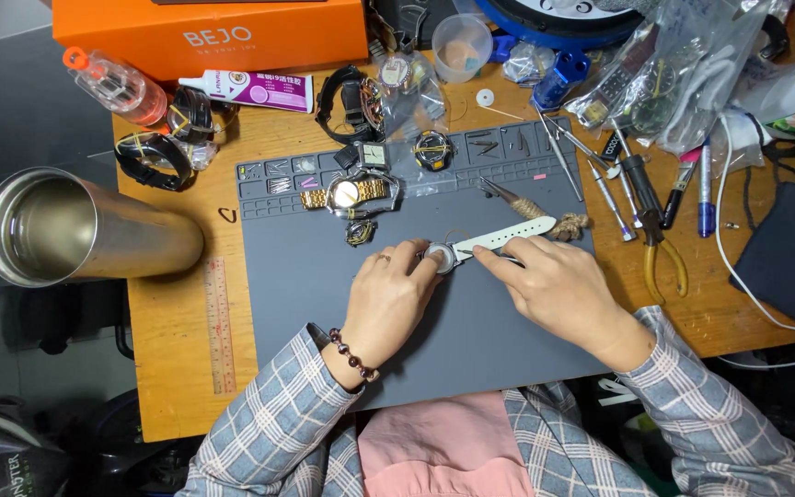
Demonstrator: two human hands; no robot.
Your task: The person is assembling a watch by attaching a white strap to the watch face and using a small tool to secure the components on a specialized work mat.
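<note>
A small round watch (441,257) with a white strap (508,232) lies on a grey work mat (471,340). My left hand (388,294) pinches the watch case with its fingertips; a ring and a beaded bracelet are on that hand. My right hand (554,285) holds a thin metal tool (467,252) with its tip at the case, where the strap joins.
A gold-band watch (351,193), loose watch parts and a square-faced watch (433,150) lie along the mat's top. Screwdrivers, pens and yellow-handled pliers (660,258) sit to the right. A steel cup (66,230), a ruler (220,322), black watches, a glue tube and an orange box stand left and back.
</note>
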